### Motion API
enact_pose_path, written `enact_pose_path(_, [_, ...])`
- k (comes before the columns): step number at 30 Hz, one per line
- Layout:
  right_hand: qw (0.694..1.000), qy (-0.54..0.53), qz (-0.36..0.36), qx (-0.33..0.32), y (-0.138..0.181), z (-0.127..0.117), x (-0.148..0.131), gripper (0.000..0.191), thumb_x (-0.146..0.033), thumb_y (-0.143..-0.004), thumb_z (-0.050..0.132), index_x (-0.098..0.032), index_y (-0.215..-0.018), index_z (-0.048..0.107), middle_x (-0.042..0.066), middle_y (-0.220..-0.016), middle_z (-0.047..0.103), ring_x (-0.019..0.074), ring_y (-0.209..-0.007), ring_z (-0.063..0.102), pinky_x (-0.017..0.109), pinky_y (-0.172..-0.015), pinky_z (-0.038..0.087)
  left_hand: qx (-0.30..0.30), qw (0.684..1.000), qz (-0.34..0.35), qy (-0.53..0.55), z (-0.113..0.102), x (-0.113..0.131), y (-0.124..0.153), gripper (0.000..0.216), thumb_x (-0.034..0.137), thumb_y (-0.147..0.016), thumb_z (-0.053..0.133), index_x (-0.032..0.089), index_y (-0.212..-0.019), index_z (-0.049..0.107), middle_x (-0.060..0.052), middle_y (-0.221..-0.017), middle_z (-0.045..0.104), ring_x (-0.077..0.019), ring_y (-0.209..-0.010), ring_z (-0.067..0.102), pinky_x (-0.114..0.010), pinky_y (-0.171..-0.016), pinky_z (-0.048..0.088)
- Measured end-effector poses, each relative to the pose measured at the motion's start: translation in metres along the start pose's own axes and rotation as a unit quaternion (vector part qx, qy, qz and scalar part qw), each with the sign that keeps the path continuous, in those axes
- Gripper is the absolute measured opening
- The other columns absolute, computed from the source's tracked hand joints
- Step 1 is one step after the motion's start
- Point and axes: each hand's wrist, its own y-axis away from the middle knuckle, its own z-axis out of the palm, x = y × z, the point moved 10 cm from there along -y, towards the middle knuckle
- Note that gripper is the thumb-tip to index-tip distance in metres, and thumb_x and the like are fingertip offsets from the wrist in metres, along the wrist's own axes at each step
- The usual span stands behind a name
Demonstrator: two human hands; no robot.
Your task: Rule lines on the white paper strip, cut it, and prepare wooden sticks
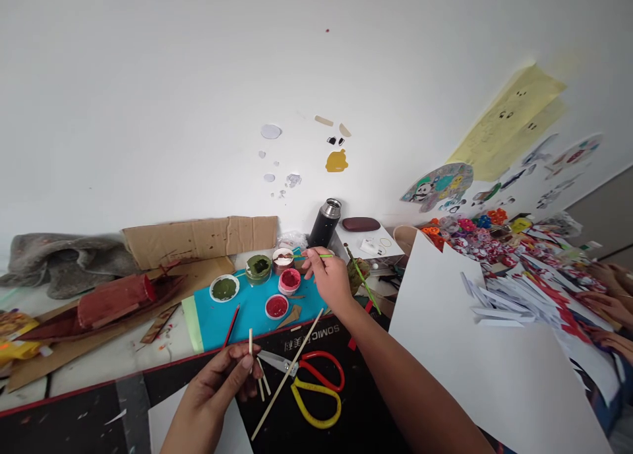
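My right hand reaches forward and pinches a thin green-handled paintbrush, whose tip points left toward a small pot of brownish paint. My left hand is closed on a short wooden stick held upright near the table's front. Open paint pots stand on a blue sheet: dark green ones, a green lid and red ones. A long wooden skewer lies diagonally beside my left hand.
Red-and-yellow scissors lie on a black mat. A black flask stands at the wall. Cardboard and a red painted model lie left. White paper sheets and coloured craft scraps cover the right, where another person's hands work.
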Motion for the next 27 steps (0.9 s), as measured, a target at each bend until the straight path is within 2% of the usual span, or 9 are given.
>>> enact_pose_path(3, [0.999,-0.030,0.005,0.033,0.002,-0.009,-0.001,0.050,-0.062,-0.109,0.048,-0.023,-0.091,0.073,0.003,-0.072,0.074,0.0188,-0.059,0.070,0.027,-0.052,0.048,-0.013,1.000,0.017,0.010,0.004,0.008,0.002,0.060,0.078,-0.071,0.085,0.022,-0.091,0.080,-0.003,-0.074,0.073,-0.0195,-0.063,0.063,-0.031,-0.062,0.054])
enact_pose_path(8, [0.983,-0.167,0.042,0.065,0.015,-0.022,-0.013,0.055,-0.071,-0.103,0.054,-0.020,-0.104,0.074,0.007,-0.085,0.078,0.0179,-0.055,0.068,0.028,-0.046,0.046,-0.012,0.998,0.029,0.049,0.005,0.017,0.005,0.055,0.073,-0.075,0.086,0.020,-0.083,0.074,-0.001,-0.072,0.069,-0.0163,-0.058,0.059,-0.029,-0.055,0.048])
enact_pose_path(12, [0.959,-0.262,0.087,0.058,0.039,-0.021,-0.023,0.055,-0.071,-0.101,0.060,-0.018,-0.099,0.073,0.008,-0.081,0.078,0.0165,-0.052,0.066,0.026,-0.044,0.046,0.001,0.996,0.028,0.083,0.002,0.023,0.006,0.053,0.067,-0.072,0.092,0.019,-0.087,0.074,-0.001,-0.073,0.069,-0.0156,-0.061,0.059,-0.027,-0.054,0.047])
enact_pose_path(16, [0.939,-0.324,0.112,0.034,0.065,-0.015,-0.033,0.053,-0.071,-0.093,0.073,-0.018,-0.094,0.072,0.003,-0.070,0.071,0.0147,-0.047,0.062,0.024,-0.040,0.043,0.006,0.994,0.032,0.100,-0.001,0.029,0.005,0.052,0.061,-0.068,0.096,0.019,-0.089,0.074,-0.002,-0.077,0.070,-0.0154,-0.065,0.060,-0.027,-0.057,0.048])
enact_pose_path(22, [0.936,-0.340,0.095,0.011,0.090,-0.014,-0.056,0.048,-0.065,-0.093,0.078,-0.020,-0.081,0.067,-0.004,-0.058,0.060,0.0126,-0.042,0.061,0.021,-0.040,0.045,-0.002,0.992,0.030,0.123,-0.001,0.032,0.006,0.056,0.057,-0.068,0.097,0.018,-0.100,0.072,-0.003,-0.082,0.074,-0.0150,-0.064,0.062,-0.028,-0.057,0.047])
enact_pose_path(27, [0.952,-0.298,0.076,-0.002,0.102,-0.013,-0.072,0.049,-0.066,-0.098,0.070,-0.018,-0.087,0.073,0.000,-0.060,0.067,0.0136,-0.044,0.064,0.022,-0.042,0.047,-0.013,0.991,0.030,0.132,0.003,0.034,0.008,0.058,0.054,-0.068,0.099,0.018,-0.100,0.067,-0.003,-0.081,0.076,-0.0155,-0.062,0.063,-0.028,-0.056,0.047])
